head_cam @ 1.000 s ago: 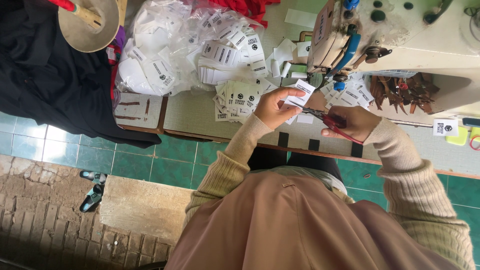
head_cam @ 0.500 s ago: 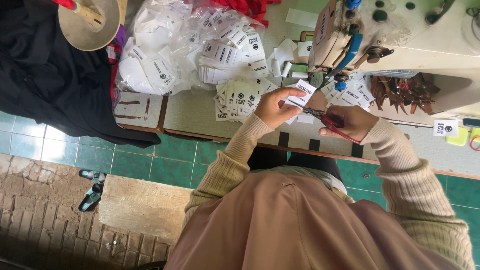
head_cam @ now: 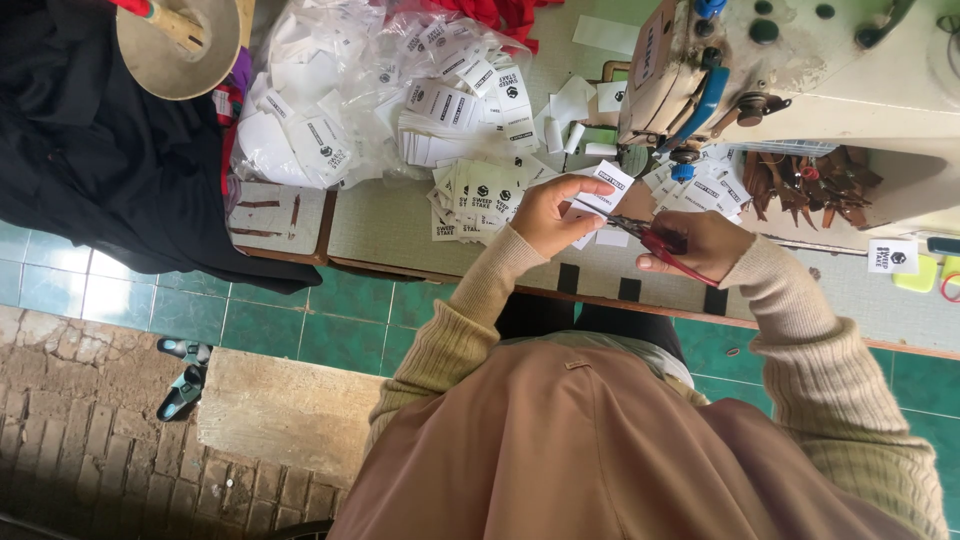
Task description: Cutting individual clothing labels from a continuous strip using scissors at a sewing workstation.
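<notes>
Left of the hands, a loose pile of flat white fabric labels (head_cam: 400, 110) is lying on the desk (head_cam: 380, 225). The left hand (head_cam: 550, 213) is pinching one thin white label (head_cam: 603, 190); the right hand (head_cam: 700, 243) is gripping red-handled snips (head_cam: 655, 240), blades at the label's edge — risk: slippery tag shifting, blades nicking fingertips. Right beyond, the sewing machine (head_cam: 800, 70) — hard cream metal.

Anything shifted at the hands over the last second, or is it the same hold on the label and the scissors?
Nothing visibly changed. The left hand still pinches the white label, and the right hand still holds the red-handled scissors with the blades at the label's edge. The label piles on the table lie as before.
</notes>
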